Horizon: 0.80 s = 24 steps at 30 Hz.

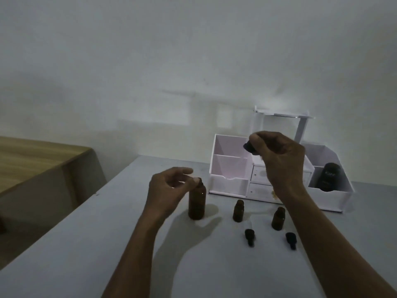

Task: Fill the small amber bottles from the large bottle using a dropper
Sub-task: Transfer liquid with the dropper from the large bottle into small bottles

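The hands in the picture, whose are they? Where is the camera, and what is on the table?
They belong to a person wearing a camera on the head, so you look down as they do. The left hand has its thumb at the neck of the large brown bottle, which is open. The right hand pinches a black dropper top in the air. On the grey table stand two small brown bottles, open, with two more dropper tops lying in front. Behind is a white organizer box with a dark bottle inside.
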Each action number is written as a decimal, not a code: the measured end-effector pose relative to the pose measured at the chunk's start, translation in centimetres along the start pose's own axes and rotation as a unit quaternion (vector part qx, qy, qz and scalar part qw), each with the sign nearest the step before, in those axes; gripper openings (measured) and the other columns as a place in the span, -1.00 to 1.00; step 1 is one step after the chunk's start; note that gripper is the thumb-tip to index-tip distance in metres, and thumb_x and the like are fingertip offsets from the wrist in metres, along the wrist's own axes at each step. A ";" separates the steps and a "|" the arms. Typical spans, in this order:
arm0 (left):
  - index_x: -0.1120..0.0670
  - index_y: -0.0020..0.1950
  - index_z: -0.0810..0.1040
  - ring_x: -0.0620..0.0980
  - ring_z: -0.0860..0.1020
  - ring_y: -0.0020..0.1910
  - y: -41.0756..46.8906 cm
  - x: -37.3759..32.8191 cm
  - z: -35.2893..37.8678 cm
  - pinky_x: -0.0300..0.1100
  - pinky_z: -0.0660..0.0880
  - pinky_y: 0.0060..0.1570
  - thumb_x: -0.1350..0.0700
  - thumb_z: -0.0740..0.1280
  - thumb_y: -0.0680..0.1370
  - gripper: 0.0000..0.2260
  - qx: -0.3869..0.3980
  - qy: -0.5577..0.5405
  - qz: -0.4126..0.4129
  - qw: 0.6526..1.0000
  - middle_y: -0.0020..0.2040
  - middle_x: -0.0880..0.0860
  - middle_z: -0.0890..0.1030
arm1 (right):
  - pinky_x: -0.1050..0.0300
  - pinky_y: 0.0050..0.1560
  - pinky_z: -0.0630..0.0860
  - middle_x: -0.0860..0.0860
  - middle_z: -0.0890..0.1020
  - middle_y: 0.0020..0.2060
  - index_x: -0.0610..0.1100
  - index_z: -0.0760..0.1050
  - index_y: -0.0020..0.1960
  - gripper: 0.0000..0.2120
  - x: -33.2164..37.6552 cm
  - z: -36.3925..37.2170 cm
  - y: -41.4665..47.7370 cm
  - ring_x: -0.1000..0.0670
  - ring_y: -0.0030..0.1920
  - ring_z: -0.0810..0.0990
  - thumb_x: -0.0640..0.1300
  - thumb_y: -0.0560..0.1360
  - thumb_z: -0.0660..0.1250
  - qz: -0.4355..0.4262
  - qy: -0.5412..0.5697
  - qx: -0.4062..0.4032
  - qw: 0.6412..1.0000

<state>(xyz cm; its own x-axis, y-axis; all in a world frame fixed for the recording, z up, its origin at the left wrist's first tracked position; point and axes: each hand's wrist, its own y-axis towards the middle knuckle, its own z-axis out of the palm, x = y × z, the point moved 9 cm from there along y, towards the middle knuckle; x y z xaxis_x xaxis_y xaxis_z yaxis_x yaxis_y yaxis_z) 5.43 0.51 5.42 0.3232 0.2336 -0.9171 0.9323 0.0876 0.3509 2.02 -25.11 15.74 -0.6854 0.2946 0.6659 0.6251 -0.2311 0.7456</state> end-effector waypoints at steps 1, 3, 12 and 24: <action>-0.09 0.04 0.66 -0.10 0.65 -0.06 0.3 1.1 -0.7 -0.01 0.61 0.00 0.04 0.54 0.38 -0.75 -0.014 -0.013 -0.012 1.000 -0.07 -0.09 0.69 | 0.40 -0.16 0.56 0.13 0.69 -0.24 0.04 0.60 -0.06 -0.91 0.2 0.5 0.1 0.19 -0.21 0.70 -0.15 0.50 0.41 0.002 0.010 -0.002 1.000; -0.07 0.08 0.65 -0.07 0.66 -0.04 0.6 3.3 -0.8 -0.05 0.61 0.01 0.10 0.57 0.34 -0.66 -0.008 -0.040 -0.040 0.998 -0.02 -0.06 0.69 | 0.31 -0.12 0.61 0.07 0.71 -0.21 0.01 0.61 -0.04 -0.92 0.3 1.5 0.2 0.12 -0.19 0.72 -0.16 0.50 0.42 0.012 0.029 -0.005 0.999; -0.15 0.00 0.60 -0.27 0.63 -0.08 0.8 6.0 3.1 -0.43 0.51 -0.20 0.25 0.59 0.28 -0.57 0.100 -0.026 -0.052 0.993 -0.06 -0.19 0.67 | 0.37 -0.13 0.59 0.19 0.67 -0.24 0.06 0.58 -0.05 -0.91 -0.4 5.9 -0.4 0.20 -0.19 0.70 -0.12 0.51 0.41 0.017 0.024 0.026 0.999; -0.17 0.04 0.56 -0.40 0.58 -0.14 0.8 6.3 3.2 -0.51 0.45 -0.28 0.19 0.58 0.32 -0.58 0.104 -0.018 -0.055 0.993 -0.09 -0.30 0.61 | 0.36 -0.05 0.58 0.17 0.70 -0.24 0.02 0.63 -0.01 -0.92 -2.9 8.8 -1.5 0.17 -0.16 0.70 -0.05 0.50 0.43 0.031 -0.028 0.101 0.994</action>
<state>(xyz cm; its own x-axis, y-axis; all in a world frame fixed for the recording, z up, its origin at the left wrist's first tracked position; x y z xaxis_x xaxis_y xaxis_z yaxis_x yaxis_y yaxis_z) 8.74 -1.04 -0.67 0.2200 0.1977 -0.9553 0.9743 -0.0926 0.2053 6.39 -17.46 12.43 -0.6248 0.3390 0.7034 0.7314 -0.0614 0.6792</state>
